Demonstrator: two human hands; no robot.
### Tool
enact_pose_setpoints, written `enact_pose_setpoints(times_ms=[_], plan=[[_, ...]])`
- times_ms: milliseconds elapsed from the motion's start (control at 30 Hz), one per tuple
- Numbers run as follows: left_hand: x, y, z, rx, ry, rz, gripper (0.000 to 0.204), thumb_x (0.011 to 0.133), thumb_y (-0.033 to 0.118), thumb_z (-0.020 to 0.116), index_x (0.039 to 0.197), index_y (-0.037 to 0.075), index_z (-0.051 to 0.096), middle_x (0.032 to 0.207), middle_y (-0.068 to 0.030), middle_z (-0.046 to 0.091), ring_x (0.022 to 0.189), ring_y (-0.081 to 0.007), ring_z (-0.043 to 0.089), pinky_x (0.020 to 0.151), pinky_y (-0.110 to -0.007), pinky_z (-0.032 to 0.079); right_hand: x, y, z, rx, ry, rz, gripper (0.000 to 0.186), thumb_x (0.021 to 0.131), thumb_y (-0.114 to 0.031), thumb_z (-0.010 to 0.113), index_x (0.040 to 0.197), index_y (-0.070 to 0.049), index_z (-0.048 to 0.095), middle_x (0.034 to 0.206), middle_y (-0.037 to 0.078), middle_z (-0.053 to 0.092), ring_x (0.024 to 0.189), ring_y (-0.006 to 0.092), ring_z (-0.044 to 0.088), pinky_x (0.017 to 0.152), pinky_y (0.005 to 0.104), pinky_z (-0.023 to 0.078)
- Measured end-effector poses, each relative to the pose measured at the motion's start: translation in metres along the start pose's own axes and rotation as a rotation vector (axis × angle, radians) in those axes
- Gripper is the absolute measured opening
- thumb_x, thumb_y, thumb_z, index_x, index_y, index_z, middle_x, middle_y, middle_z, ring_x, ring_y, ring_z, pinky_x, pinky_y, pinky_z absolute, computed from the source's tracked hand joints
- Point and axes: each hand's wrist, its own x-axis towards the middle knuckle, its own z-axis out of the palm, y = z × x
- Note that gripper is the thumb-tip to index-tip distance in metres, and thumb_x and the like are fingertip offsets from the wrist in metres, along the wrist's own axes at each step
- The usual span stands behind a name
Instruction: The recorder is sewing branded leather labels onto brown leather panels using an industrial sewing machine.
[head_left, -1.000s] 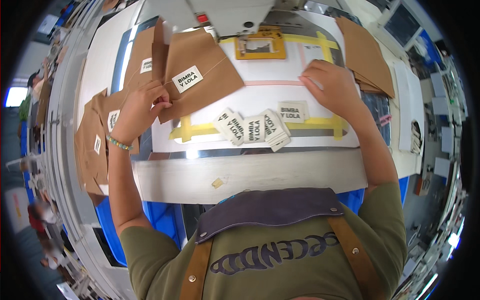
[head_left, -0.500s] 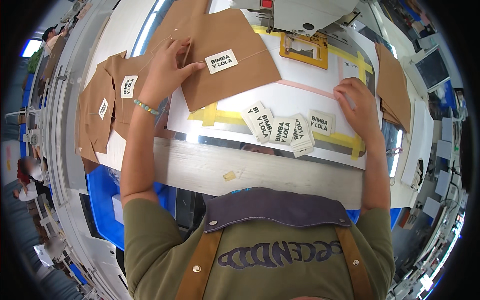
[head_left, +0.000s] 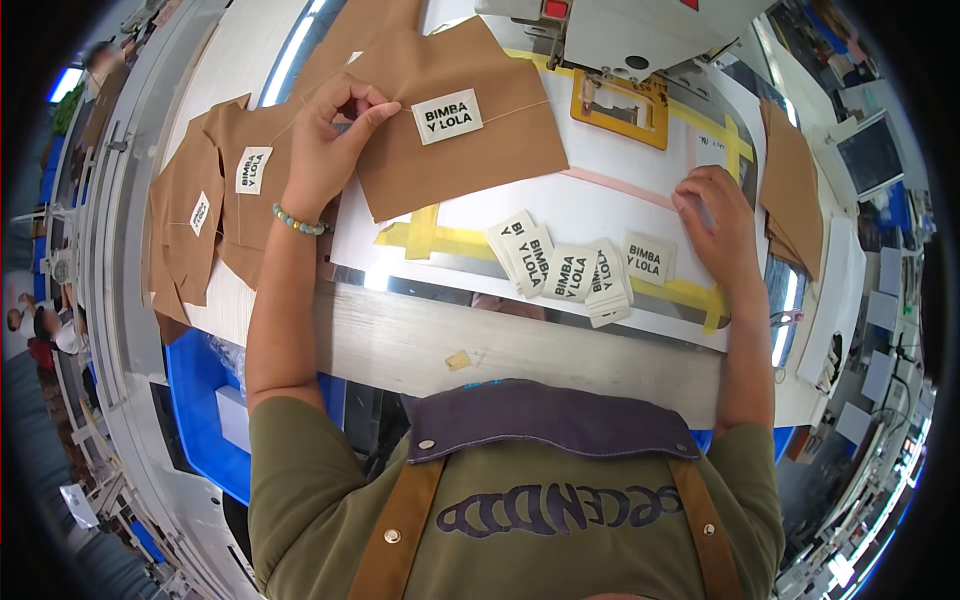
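Observation:
A brown flat piece [head_left: 470,170] of fabric or leather-like material lies on the white work sheet, with a white printed label [head_left: 447,117] on it. Thin thread [head_left: 516,112] runs out from the label's right side. My left hand [head_left: 335,140] is over the piece's left part, thumb and forefinger pinched on the thread close to the label's left edge. On the sheet's right side rests my right hand [head_left: 718,220], its fingers loosely curled with a gap inside the thumb; I see nothing in it. Loose white labels [head_left: 568,271] lie overlapping between my hands.
A sewing machine head [head_left: 650,40] with a yellow clamp frame [head_left: 622,108] stands at the far side. Labelled brown pieces [head_left: 215,205] are heaped at left; a brown stack [head_left: 790,190] is at right. Yellow tape [head_left: 425,232] borders the sheet. A blue bin [head_left: 200,430] sits below left.
My left thumb and forefinger have come together in a pinch beside the label; the fingers were more spread. My right hand has stayed in about the same place. The view has shifted slightly.

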Motion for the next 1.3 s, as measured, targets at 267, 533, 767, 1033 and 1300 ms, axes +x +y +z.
enact_pose_setpoints(times_ms=[267,533,767,1033,1300], plan=[[0.000,-0.001,-0.002,-0.027,-0.013,0.087,0.010,0.099,0.006,0.079,0.097,0.002,0.070,0.094,0.0036,0.063,0.087,-0.0065,0.055,0.084,-0.023,0.047,0.001,-0.001,0.000,-0.016,-0.003,-0.012,0.013,0.092,-0.004,0.076,0.103,-0.001,0.068,0.107,0.014,0.067,0.099,0.0355,0.067,0.086,0.0421,0.054],[0.000,-0.001,-0.001,-0.026,-0.009,0.054,0.011,0.099,0.007,0.079,0.097,0.003,0.070,0.093,0.0043,0.063,0.088,-0.0060,0.054,0.085,-0.022,0.047,0.000,0.000,0.000,-0.002,-0.016,0.019,0.013,0.093,-0.004,0.076,0.103,-0.002,0.068,0.107,0.014,0.066,0.099,0.0348,0.067,0.086,0.0418,0.054],[0.002,0.001,-0.001,0.105,0.066,0.111,0.011,0.098,0.006,0.079,0.102,-0.001,0.072,0.096,0.0006,0.069,0.088,-0.0092,0.060,0.083,-0.025,0.050,0.002,-0.002,-0.001,0.010,-0.020,0.007,0.012,0.093,-0.004,0.075,0.103,-0.002,0.068,0.107,0.014,0.066,0.098,0.0348,0.067,0.086,0.0419,0.054],[-0.002,0.016,0.003,0.243,-0.094,0.175,0.017,0.093,0.008,0.083,0.108,0.003,0.078,0.104,-0.0044,0.073,0.088,-0.0144,0.064,0.079,-0.028,0.052,0.001,0.000,0.001,0.008,-0.017,0.007,0.012,0.093,-0.004,0.074,0.102,-0.002,0.067,0.106,0.015,0.065,0.098,0.0355,0.067,0.085,0.0424,0.054],[-0.004,0.018,0.007,0.282,-0.257,0.126,0.024,0.089,0.014,0.087,0.110,0.005,0.078,0.100,-0.0014,0.069,0.092,-0.0152,0.063,0.078,-0.029,0.051,0.002,-0.002,0.001,0.020,-0.020,0.016,0.012,0.094,-0.004,0.074,0.102,-0.001,0.067,0.105,0.015,0.065,0.097,0.0351,0.067,0.085,0.0417,0.054]])
